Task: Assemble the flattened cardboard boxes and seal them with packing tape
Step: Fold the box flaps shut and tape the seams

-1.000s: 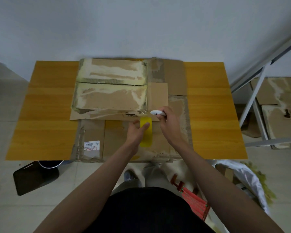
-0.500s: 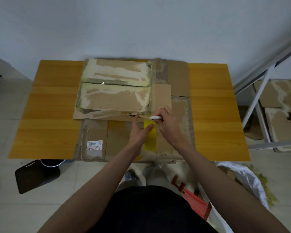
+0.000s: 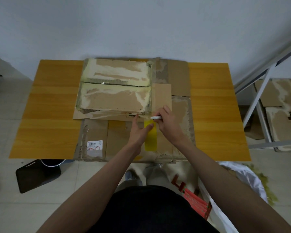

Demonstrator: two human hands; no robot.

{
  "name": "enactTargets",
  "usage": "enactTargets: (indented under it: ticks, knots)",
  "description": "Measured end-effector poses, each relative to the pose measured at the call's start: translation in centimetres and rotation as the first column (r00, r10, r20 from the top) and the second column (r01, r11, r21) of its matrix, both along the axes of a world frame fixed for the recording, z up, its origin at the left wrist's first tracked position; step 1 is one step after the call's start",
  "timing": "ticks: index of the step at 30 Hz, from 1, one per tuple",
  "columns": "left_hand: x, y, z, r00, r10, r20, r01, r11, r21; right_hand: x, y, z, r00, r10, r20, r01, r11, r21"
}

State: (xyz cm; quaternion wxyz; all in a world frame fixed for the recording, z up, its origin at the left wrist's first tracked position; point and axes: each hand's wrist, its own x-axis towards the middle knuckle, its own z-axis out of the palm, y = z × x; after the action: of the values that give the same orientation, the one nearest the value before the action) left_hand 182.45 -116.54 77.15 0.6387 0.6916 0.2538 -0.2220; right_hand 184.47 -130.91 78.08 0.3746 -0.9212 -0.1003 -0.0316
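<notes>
A worn, taped cardboard box [image 3: 115, 100] lies on flattened cardboard sheets [image 3: 118, 132] in the middle of the wooden table [image 3: 50, 105]. A yellow strip of tape [image 3: 151, 142] runs from the box's near right corner toward me over the flat sheet. My left hand [image 3: 139, 132] rests on the strip's far end with straight fingers, thumb reaching toward the box edge. My right hand [image 3: 168, 126] grips a small white cutter [image 3: 156, 117], its tip at the top of the strip beside the box corner.
One flat sheet carries a white barcode label [image 3: 94, 145] near the table's front edge. More cardboard [image 3: 279, 98] sits behind a grey metal rack [image 3: 259, 98] on the right. On the floor are a dark bin [image 3: 38, 175] at left and a white plastic bag [image 3: 242, 179] at right.
Both hands moved slightly forward to the box's near right corner. The white cutter came down to the top of the yellow strip, and my left fingers slid up the strip.
</notes>
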Motion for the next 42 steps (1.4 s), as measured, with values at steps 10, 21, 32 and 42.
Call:
enactTargets:
  ticks: [10,21,32,42]
  knots:
    - [0.1,0.2,0.3,0.999,-0.008,-0.036,0.008,1.000,0.006,-3.4,-8.6,-6.5,0.819,-0.449,-0.359,0.421,0.893,-0.156]
    - [0.2,-0.2,0.5,0.999,0.002,-0.051,-0.002,1.000,-0.008,-5.6,-9.6,-8.8,0.456,-0.693,-0.558,0.672,0.679,-0.295]
    - [0.0,0.0,0.8,0.999,0.005,-0.054,-0.003,0.999,0.038,1.5,0.1,-1.6,0.547,-0.128,-0.827,0.594,0.755,0.277]
    - [0.0,-0.4,1.2,0.998,0.015,-0.055,-0.014,1.000,0.023,2.6,1.5,-1.2,0.510,-0.085,-0.856,0.691,0.633,0.349]
